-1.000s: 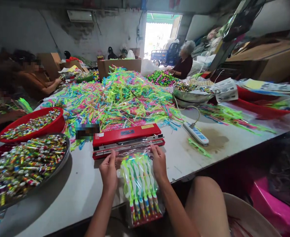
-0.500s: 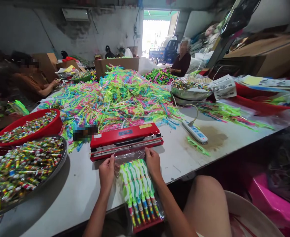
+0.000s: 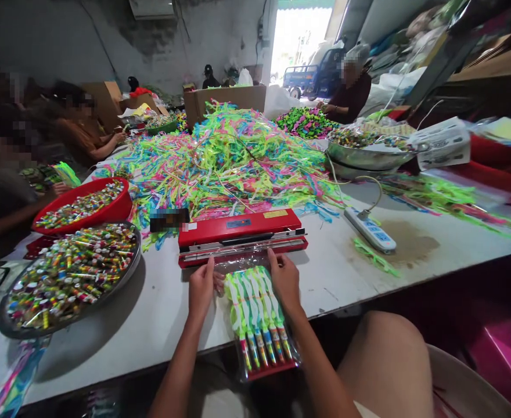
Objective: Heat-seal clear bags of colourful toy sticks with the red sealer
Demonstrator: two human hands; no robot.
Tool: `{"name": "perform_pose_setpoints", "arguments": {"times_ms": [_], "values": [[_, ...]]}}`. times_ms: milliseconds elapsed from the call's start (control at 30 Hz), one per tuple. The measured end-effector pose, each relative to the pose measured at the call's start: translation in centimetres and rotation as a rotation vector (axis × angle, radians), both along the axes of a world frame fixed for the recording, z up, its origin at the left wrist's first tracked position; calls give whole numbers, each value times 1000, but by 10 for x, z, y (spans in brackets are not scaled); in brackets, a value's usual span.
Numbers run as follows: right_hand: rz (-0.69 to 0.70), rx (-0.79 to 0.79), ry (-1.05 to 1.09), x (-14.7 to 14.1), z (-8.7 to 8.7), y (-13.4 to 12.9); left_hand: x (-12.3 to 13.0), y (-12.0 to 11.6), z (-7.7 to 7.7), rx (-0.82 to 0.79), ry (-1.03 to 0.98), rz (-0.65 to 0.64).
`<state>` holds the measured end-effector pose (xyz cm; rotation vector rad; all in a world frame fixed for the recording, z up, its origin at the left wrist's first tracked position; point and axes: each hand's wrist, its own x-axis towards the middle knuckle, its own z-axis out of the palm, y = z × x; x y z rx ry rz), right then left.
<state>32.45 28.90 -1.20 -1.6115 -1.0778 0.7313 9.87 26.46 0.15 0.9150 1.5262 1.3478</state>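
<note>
A clear plastic bag (image 3: 259, 313) holds several green and blue ribbon sticks with colourful tubes at their lower ends. My left hand (image 3: 203, 285) pinches the bag's upper left corner, and my right hand (image 3: 284, 280) pinches its upper right corner. The bag's top edge lies at the front of a red heat sealer (image 3: 238, 235), whose dark bar is raised a little above the base. The lower part of the bag hangs past the table's front edge.
A metal tray (image 3: 136, 261) and a red basin (image 3: 127, 203) of small tubes stand left. Behind the sealer lies a large ribbon pile (image 3: 238, 157). A white power strip (image 3: 370, 230) lies right, below metal bowls (image 3: 360, 158). Other people sit around the table.
The view has turned left, so most things appear further right. Both hands still hold the bag's corners, and the bag's top edge is now closer against the sealer's front.
</note>
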Motion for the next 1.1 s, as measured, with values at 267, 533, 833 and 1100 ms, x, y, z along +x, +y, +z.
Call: {"name": "perform_pose_setpoints", "arguments": {"times_ms": [267,533,833,1100], "values": [[88,-12,132,11,-3,-13,-1,-24,-2,-38,55,-196],[61,86,76,5,3,0,3,-9,7,67,25,-65],[-58,106,40,-10,8,11,3,11,9,83,49,-34],[19,165,-116,16,17,4,-33,-3,45,192,462,33]]}}
